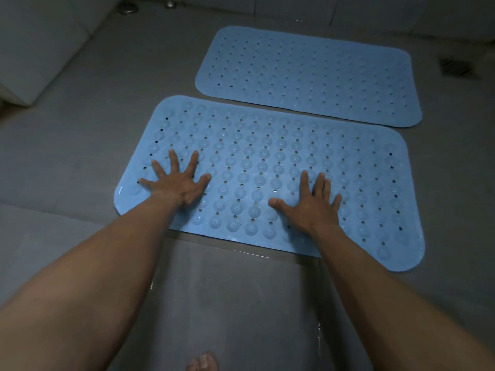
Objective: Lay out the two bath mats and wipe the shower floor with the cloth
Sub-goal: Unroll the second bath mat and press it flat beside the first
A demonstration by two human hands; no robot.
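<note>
On the grey shower floor (pixel 80 145) two blue bath mats lie flat, side by side and slightly apart. The far mat (pixel 308 73) is untouched. On the near mat (pixel 267 167), the left hand (pixel 178 183) and right hand (pixel 310 207) press palm-down, fingers spread wide, holding nothing.

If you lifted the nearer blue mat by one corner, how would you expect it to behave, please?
The nearer mat looks thin and lies flat, so it would probably droop. Its suction cups face up, so it may slide rather than grip. The left hand and right hand press it flat.
</note>
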